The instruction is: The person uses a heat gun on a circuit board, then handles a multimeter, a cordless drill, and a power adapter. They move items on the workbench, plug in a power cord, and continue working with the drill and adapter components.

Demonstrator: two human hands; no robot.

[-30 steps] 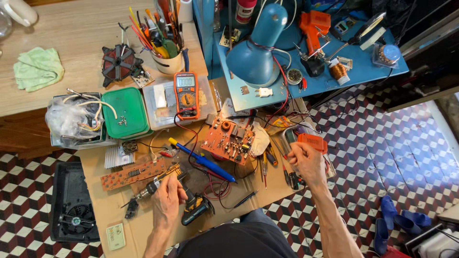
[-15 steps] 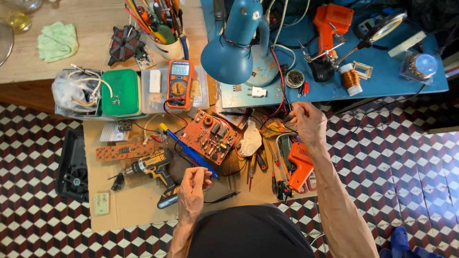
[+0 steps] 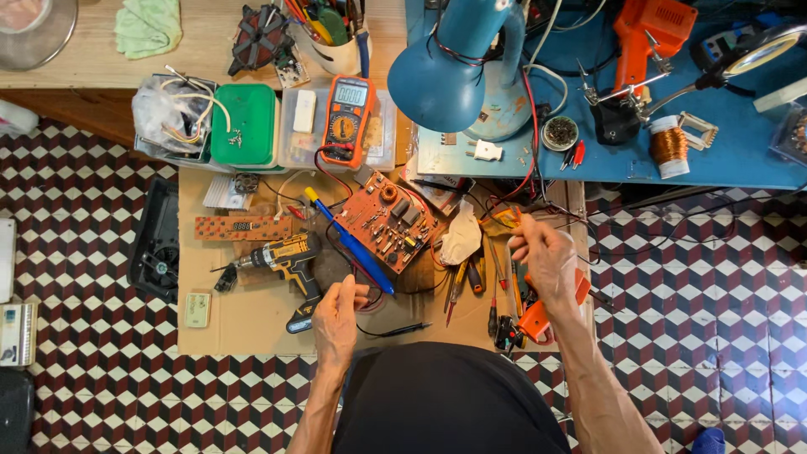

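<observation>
Hands point(image 3: 339, 313) beside flat orange circuit board point(image 3: 388, 220)

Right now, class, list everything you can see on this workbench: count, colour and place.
circuit board: one, orange, centre
soldering iron: one, blue, across the board's left edge
multimeter: one, orange, above the board
cordless drill: one, yellow-black, left of centre
desk lamp: one, teal, top centre
wire spool: one, copper, right
cloth: one, green, top left
left hand: near the drill
right hand: raised over tools, holding thin wires
</observation>
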